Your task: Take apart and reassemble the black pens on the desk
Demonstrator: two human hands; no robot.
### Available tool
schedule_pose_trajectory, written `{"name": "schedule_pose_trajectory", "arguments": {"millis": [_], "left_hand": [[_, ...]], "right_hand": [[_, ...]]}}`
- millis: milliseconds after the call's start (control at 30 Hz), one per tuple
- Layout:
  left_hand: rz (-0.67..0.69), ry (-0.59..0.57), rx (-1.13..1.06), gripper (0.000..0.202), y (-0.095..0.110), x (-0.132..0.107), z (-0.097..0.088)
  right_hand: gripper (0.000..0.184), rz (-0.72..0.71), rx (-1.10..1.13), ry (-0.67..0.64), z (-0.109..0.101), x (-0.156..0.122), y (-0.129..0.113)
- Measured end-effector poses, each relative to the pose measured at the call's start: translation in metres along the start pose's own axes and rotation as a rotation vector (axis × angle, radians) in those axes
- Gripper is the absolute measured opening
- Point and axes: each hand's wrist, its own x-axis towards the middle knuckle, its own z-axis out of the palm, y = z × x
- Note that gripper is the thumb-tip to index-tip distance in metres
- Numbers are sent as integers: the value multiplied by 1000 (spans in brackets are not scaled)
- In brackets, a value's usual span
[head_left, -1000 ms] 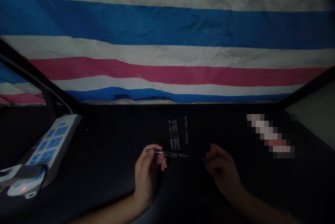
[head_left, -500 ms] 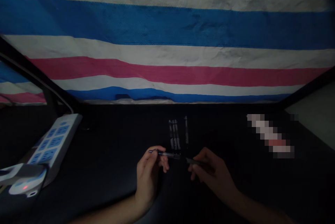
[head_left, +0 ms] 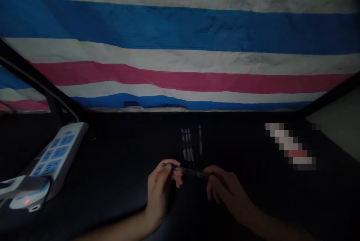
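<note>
My left hand (head_left: 161,186) pinches a slim pen barrel (head_left: 185,170) between thumb and fingers, its far end pointing right and slightly down. My right hand (head_left: 225,184) is closed on a short dark pen part (head_left: 201,175), which meets the barrel's right end in one line. Whether the two are joined or only touching, I cannot tell. Just beyond my hands, several pens (head_left: 188,145) lie side by side on the dark tabletop (head_left: 118,158). One more pen (head_left: 200,139) lies apart, to their right.
A white power strip (head_left: 63,151) with a plugged-in adapter (head_left: 30,194) and cable stands on the left. A pixelated pale and red item (head_left: 289,143) lies at the right. Behind the table hangs a striped tarp (head_left: 180,61); dark frame bars slant at both sides.
The gap between the barrel and the dark part has closed; they now meet end to end. My left hand shifted slightly right. The pens on the table stayed put.
</note>
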Motion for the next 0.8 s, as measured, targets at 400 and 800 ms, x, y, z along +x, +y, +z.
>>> {"name": "schedule_pose_trajectory", "arguments": {"millis": [400, 800], "left_hand": [[19, 18, 22, 25, -2, 0, 0], [6, 8, 46, 27, -2, 0, -1]], "right_hand": [[18, -47, 18, 55, 3, 1, 4], [7, -7, -99, 5, 1, 1, 4]]}}
